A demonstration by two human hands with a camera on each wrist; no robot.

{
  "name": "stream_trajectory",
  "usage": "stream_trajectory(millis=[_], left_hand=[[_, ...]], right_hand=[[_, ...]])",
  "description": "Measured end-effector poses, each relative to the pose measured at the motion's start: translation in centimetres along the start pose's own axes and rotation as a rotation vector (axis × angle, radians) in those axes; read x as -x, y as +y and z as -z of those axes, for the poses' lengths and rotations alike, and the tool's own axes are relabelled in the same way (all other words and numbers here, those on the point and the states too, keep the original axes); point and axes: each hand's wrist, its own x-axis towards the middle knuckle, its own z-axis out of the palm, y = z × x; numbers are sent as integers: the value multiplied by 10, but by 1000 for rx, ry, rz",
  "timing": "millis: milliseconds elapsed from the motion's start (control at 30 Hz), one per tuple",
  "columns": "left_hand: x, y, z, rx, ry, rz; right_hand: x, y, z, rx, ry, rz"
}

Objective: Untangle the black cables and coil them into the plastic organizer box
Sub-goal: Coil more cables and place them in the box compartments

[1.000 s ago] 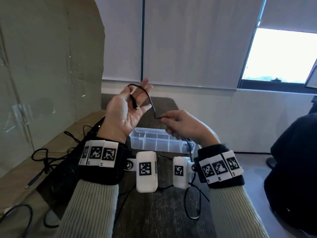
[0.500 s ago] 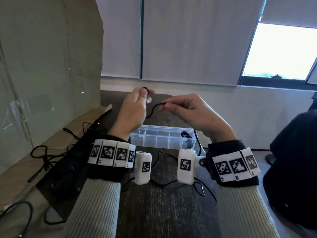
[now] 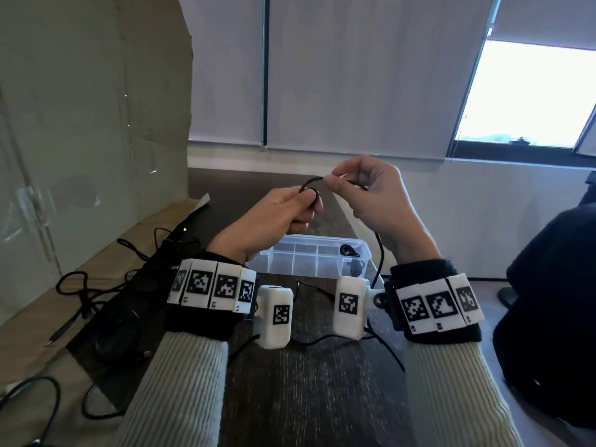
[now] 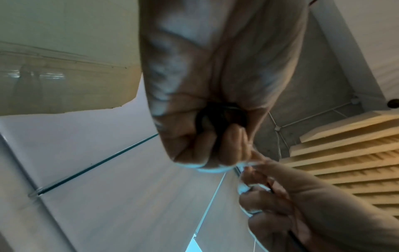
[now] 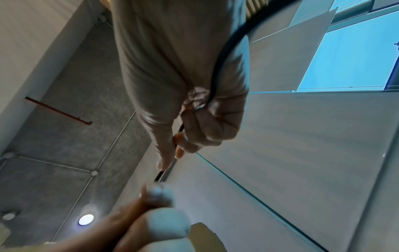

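Left hand [image 3: 274,214] grips a small coil, right hand [image 3: 371,195] pinches the cable [image 3: 311,181]; organizer box [image 3: 309,258] holds some, tangle [image 3: 80,295] at nine o'clock waits.

Thin black cable [image 3: 311,182] part-coiled above clear organizer box [image 3: 309,256].

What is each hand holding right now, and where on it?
One black cable: the left hand grips its small wound coil, the right hand pinches the straight run just beside the coil.
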Motion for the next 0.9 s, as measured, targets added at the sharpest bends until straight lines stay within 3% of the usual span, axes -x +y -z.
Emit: stream_trajectory(millis=[133, 233, 433, 633, 700, 800, 900], left_hand=[[-4, 3, -2, 227, 260, -39], [-8, 6, -7, 443, 384, -71], [-9, 10, -2, 705, 370, -87], [-10, 8, -11, 836, 463, -103], [-11, 5, -11, 758, 518, -107], [-15, -4, -10, 467, 579, -156], [-18, -16, -10, 149, 589, -241]], right_hand=[[0, 1, 7, -60, -47, -79], [0, 3, 7, -87, -103, -72], [-1, 11, 2, 78, -142, -98], [9, 4, -10, 221, -492, -152], [12, -3, -9, 222, -606, -123], [14, -12, 0, 246, -766, -112], [12, -10, 12, 317, -787, -105]])
